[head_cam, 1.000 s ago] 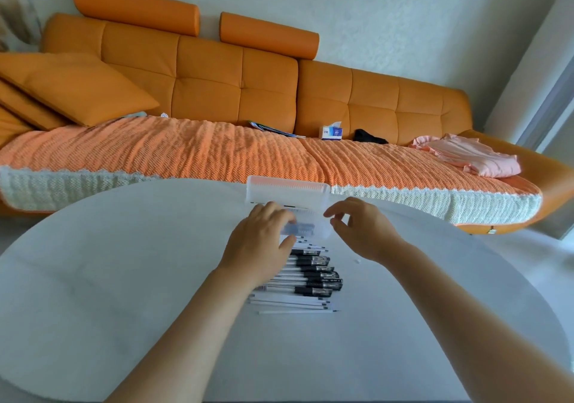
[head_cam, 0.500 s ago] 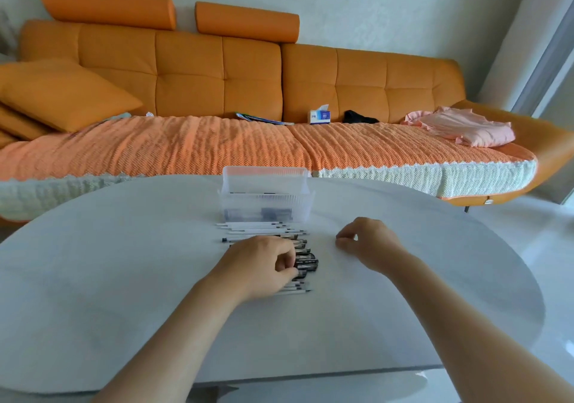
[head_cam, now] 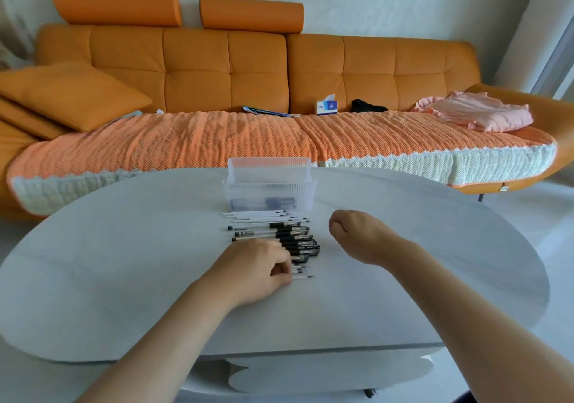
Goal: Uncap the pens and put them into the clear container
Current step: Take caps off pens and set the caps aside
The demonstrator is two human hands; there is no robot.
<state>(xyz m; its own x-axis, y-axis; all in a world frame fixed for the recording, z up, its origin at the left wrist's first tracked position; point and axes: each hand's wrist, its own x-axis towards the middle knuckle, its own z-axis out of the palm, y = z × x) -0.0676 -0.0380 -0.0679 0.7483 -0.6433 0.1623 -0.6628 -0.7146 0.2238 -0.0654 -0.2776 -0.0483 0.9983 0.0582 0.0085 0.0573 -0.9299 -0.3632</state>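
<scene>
A row of several pens [head_cam: 273, 231] lies on the white oval table [head_cam: 124, 262], some with black caps and grips, some thin and white. Behind the row stands the clear container [head_cam: 269, 188] with a few dark pieces at its bottom. My left hand [head_cam: 254, 270] rests on the near end of the row, its fingers curled around a thin white pen [head_cam: 302, 277] whose tip sticks out to the right. My right hand [head_cam: 362, 236] hovers just right of the pens in a loose fist, and nothing shows in it.
An orange sofa [head_cam: 217, 70] with a ribbed orange cover runs behind the table. On it lie a tissue box [head_cam: 326, 107], a pink garment [head_cam: 478, 115], a dark item [head_cam: 368, 106] and cushions [head_cam: 68, 95]. The table's front edge is close below my forearms.
Both hands came back from the container toward me. The left hand dropped onto the near pens and closed its fingers there. The right hand drew back and curled into a fist.
</scene>
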